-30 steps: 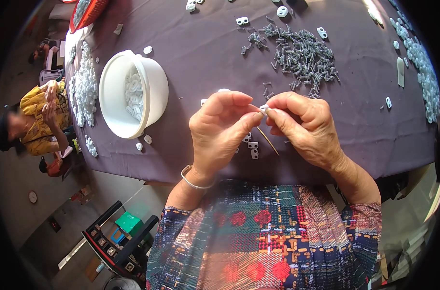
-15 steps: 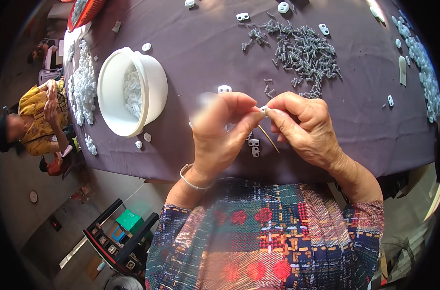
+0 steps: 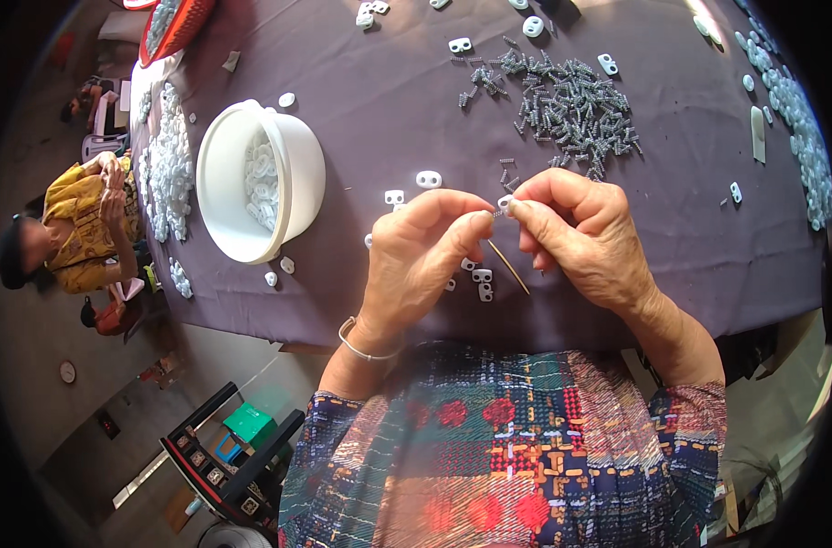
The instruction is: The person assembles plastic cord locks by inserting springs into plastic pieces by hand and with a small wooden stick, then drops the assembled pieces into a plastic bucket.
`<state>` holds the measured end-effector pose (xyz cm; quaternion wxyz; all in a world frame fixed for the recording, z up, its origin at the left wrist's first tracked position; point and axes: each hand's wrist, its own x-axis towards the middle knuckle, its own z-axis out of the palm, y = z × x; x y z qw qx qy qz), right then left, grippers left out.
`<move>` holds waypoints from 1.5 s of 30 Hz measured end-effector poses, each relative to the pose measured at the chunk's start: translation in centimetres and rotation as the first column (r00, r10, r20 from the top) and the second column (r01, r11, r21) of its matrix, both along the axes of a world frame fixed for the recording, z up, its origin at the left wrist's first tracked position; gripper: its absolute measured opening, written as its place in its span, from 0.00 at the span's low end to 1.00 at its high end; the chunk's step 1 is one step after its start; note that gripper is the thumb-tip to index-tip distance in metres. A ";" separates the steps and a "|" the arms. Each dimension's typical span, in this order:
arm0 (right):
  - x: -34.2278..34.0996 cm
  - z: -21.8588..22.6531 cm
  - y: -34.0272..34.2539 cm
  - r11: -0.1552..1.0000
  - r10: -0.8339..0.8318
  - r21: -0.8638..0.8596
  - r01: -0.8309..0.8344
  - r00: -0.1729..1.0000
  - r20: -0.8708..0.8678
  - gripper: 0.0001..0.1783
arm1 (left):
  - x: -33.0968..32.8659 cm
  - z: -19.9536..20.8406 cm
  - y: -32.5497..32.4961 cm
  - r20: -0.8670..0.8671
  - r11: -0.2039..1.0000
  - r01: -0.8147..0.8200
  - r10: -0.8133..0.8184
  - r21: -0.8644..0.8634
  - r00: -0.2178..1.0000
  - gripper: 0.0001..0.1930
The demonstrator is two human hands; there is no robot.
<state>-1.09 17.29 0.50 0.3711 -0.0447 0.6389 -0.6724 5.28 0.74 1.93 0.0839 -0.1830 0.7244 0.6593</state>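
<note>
Dark purplish cloth (image 3: 379, 119) covers the worktable, beyond whose left edge a co-worker in yellow (image 3: 76, 215) sits; loose translucent parts lie in a left heap (image 3: 168, 173) and a right heap (image 3: 800, 128). At centre, thumb and forefinger of the right hand (image 3: 594, 224) are closed on a small white piece (image 3: 506, 204), held up over the cloth between the two hands. The left hand (image 3: 416, 260) brings its thumb and forefinger almost together, pinching what appears to be a small spring (image 3: 497, 214) just beside that piece. A single unit therefore seems to be in progress; whether the spring has entered the white piece is too small to tell. Below the fingertips lie a thin golden stick (image 3: 509, 268) and several two-holed white pieces (image 3: 485, 292), with another white piece (image 3: 428, 180) beyond the left hand; whether these are finished or waiting cannot be told. Much apparently remains to be done: a broad spring pile (image 3: 576, 110) lies loose on the cloth beyond the hands, and the white tub (image 3: 308, 178), tipped with its mouth showing, holds many translucent parts (image 3: 262, 187), none of them visibly fitted with a spring
</note>
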 end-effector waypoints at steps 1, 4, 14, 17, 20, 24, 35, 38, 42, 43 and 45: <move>0.0 -0.1 0.0 1.000 -0.003 -0.001 0.003 1.000 0.001 0.06 | 0.0 0.0 0.0 -0.002 0.999 0.026 -0.026 0.019 1.000 0.07; 0.2 -0.3 -0.1 1.000 -0.014 -0.013 0.013 0.998 -0.056 0.06 | -0.1 -0.2 0.2 -0.013 0.999 0.044 -0.044 -0.002 0.999 0.06; 0.2 -0.9 -0.1 0.999 -0.012 0.031 0.017 0.988 -0.157 0.06 | 0.0 -1.2 1.0 -0.098 0.993 0.030 -0.042 -0.118 0.994 0.04; 0.2 -1.1 -0.1 0.999 0.004 0.038 0.005 0.970 -0.244 0.05 | -0.1 -1.3 1.0 -0.119 0.976 0.046 -0.073 -0.213 0.990 0.04; 0.3 -1.4 0.0 0.999 0.022 0.052 -0.006 0.949 -0.315 0.05 | 0.0 -1.5 1.1 -0.130 0.978 0.046 -0.073 -0.203 0.989 0.04; 0.4 -1.3 -0.1 0.998 0.018 0.064 -0.001 0.964 -0.266 0.05 | 0.1 -1.3 1.0 -0.127 0.980 0.051 -0.076 -0.192 0.989 0.04; -0.2 -0.2 -0.1 1.000 -0.026 0.013 0.026 0.999 -0.021 0.06 | 0.0 -0.6 0.3 -0.018 1.000 0.017 -0.016 0.024 1.000 0.10; -0.3 -0.3 -0.2 1.000 -0.024 0.016 0.025 0.999 -0.036 0.06 | -0.2 -0.7 0.5 -0.032 0.999 0.033 -0.033 -0.010 0.999 0.08; -0.1 -0.7 -0.4 0.999 -0.002 0.036 0.006 0.996 -0.090 0.06 | -0.2 -1.1 0.6 -0.060 0.996 0.047 -0.051 -0.069 0.997 0.06; -0.1 -0.8 -0.5 1.000 0.007 0.022 -0.005 0.996 -0.092 0.06 | -0.2 -1.1 0.7 -0.078 0.993 0.046 -0.055 -0.109 0.995 0.05; 0.1 -0.9 -0.2 1.000 -0.001 0.009 0.002 0.994 -0.110 0.06 | -0.4 -1.1 1.0 -0.117 0.988 0.052 -0.069 -0.144 0.991 0.04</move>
